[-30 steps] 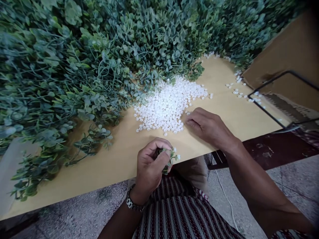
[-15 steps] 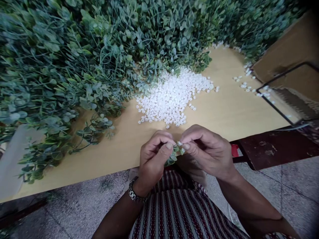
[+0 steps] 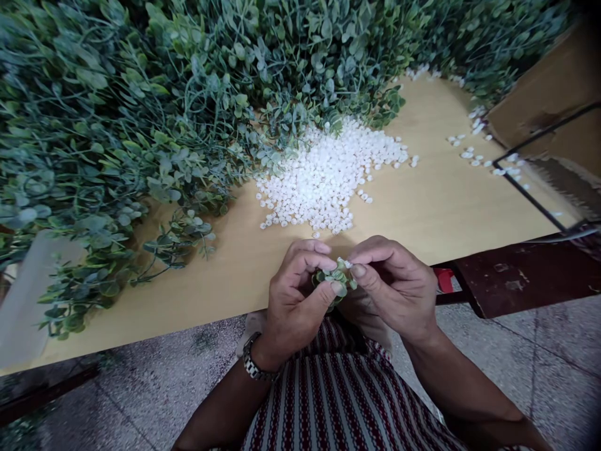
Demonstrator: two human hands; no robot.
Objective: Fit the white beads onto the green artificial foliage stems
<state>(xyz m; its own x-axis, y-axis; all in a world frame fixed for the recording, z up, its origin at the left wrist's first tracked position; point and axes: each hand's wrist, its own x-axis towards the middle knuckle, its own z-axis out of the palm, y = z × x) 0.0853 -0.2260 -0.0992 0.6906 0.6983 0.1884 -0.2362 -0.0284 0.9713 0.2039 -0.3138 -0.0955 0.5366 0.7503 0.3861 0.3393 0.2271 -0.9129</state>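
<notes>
Between my hands, just in front of the table's near edge, is a small sprig of artificial green leaves (image 3: 334, 279). My left hand (image 3: 300, 294) is closed around the sprig, thumb and fingers on its leaves. My right hand (image 3: 392, 288) pinches a small white bead-like piece (image 3: 347, 264) between thumb and forefinger, at the sprig's upper right. Whether the piece is fixed on the stem I cannot tell. Just beyond my fingers lies a heap of the same white plastic pieces (image 3: 323, 178) on the table.
A large mass of artificial foliage (image 3: 188, 94) covers the table's back and left. Loose white pieces lie near a cardboard box (image 3: 549, 94) and a black metal frame (image 3: 533, 194) at right. The table (image 3: 422, 213) ends close to my body; a dark red stool-like surface (image 3: 516, 282) stands beyond.
My left fingers have shifted from a pinch at the stem's tip to a looser hold around the leaves. More of the sprig shows between my hands, and it sits slightly higher.
</notes>
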